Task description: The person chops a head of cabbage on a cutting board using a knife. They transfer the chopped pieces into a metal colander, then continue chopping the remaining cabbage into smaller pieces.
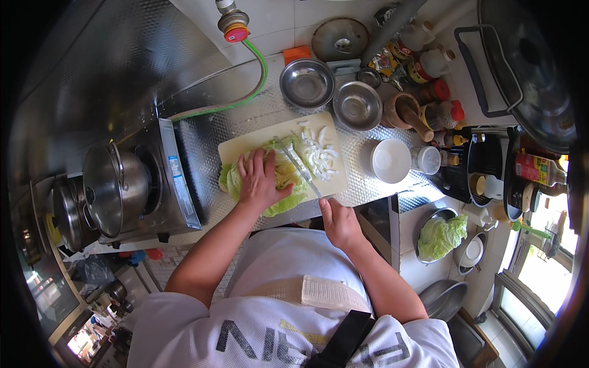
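Observation:
A pale cutting board point(238, 146) lies on the metal-covered counter in front of me. On it is a bunch of yellow-green leafy cabbage point(288, 170). My left hand point(257, 178) holds it down, fingers bent over the top and thumb out to the side. In my right hand point(338, 222) is the handle of a knife point(297, 162), fist closed round it. The blade slants away to the far left along the right side of the cabbage, apparently touching it. Sliced white strips point(319, 153) lie scattered on the board just right of the blade.
Two steel bowls point(307, 83) and a white bowl point(391, 161) stand beyond and right of the board. A wooden mortar with pestle point(405, 111) is near several bottles. Left is a stove with a lidded pot point(115, 187). More cabbage leaves point(440, 236) fill a bowl at right.

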A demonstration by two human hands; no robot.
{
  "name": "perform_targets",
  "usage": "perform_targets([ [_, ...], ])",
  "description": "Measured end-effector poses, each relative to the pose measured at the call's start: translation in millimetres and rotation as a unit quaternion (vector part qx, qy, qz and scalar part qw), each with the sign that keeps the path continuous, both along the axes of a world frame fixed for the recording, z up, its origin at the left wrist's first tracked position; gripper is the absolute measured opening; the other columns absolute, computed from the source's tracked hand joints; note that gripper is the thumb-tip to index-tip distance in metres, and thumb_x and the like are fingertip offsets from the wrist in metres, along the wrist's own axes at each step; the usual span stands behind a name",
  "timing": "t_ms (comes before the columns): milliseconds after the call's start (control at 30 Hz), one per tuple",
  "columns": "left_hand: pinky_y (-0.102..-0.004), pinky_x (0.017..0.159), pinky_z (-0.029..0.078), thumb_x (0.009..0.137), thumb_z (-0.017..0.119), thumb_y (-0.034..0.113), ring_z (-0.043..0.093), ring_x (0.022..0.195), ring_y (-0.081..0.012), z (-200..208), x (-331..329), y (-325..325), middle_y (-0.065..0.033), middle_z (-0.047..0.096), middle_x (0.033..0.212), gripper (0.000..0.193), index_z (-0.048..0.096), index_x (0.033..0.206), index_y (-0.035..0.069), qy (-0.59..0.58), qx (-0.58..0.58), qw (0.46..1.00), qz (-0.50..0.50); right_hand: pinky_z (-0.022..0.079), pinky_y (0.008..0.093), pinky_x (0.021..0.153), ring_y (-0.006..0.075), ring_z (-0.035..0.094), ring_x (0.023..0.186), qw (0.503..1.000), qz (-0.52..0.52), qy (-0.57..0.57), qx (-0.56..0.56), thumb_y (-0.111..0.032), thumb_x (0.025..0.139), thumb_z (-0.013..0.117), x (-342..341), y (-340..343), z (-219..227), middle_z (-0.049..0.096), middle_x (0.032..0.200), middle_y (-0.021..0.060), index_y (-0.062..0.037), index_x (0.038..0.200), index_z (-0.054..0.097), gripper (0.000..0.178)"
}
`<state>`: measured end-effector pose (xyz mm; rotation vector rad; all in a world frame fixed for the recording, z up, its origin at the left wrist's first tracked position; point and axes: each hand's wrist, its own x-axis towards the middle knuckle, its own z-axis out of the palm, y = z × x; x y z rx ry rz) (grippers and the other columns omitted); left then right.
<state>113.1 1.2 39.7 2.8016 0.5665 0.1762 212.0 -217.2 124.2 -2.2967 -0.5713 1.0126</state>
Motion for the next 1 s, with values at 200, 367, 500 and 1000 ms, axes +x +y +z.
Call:
perform_targets([
  [200, -0.0659, 0.114, 0.023, 0.067, 0.081, 0.057, 0.04, 0.136, -0.038, -2, -1, 0, -0.0211, 0.045, 0.137, 0.1, 0.047, 0.141, 0.0, -0.003, 0.004, 1.0, 0.0, 0.051, 0.0592, 0.071, 0.0545, 0.063, 0.078, 1.0, 0.001, -0.021, 0.022, -0.041, 0.107, 0.05, -5, -2, -10, 0.064, 0.075, 0.032, 0.0019, 0.085, 0.06, 0.05],
  [367, -0.0659, 0.114, 0.021, 0.067, 0.082, 0.056, 0.038, 0.136, -0.0391, -6, -1, 2, -0.0214, 0.042, 0.137, 0.099, 0.046, 0.141, 0.001, 0.006, 0.007, 1.0, -0.008, 0.05, 0.0589, 0.067, 0.054, 0.062, 0.073, 1.0, -0.003, -0.017, 0.015, -0.041, 0.107, 0.05, -9, -3, 2, 0.062, 0.071, 0.0327, 0.002, 0.083, 0.06, 0.05],
  [500, -0.0658, 0.114, 0.021, 0.068, 0.081, 0.056, 0.039, 0.136, -0.0392, -9, -3, 2, -0.021, 0.043, 0.136, 0.096, 0.048, 0.14, 0.001, 0.008, 0.006, 1.0, -0.008, 0.049, 0.0587, 0.067, 0.0545, 0.062, 0.073, 1.0, -0.001, 0.003, 0.001, -0.04, 0.107, 0.05, -11, -10, 5, 0.062, 0.072, 0.0328, 0.0022, 0.084, 0.06, 0.05],
  [1000, -0.0637, 0.111, 0.026, 0.069, 0.081, 0.055, 0.043, 0.133, -0.0353, -10, -2, 3, -0.0178, 0.046, 0.137, 0.09, 0.052, 0.138, 0.005, 0.01, 0.013, 1.0, -0.016, 0.048, 0.0618, 0.073, 0.0563, 0.061, 0.081, 0.99, 0.101, -0.072, 0.062, -0.039, 0.109, 0.046, -6, 4, -78, 0.064, 0.082, 0.0331, 0.0006, 0.088, 0.061, 0.047],
])
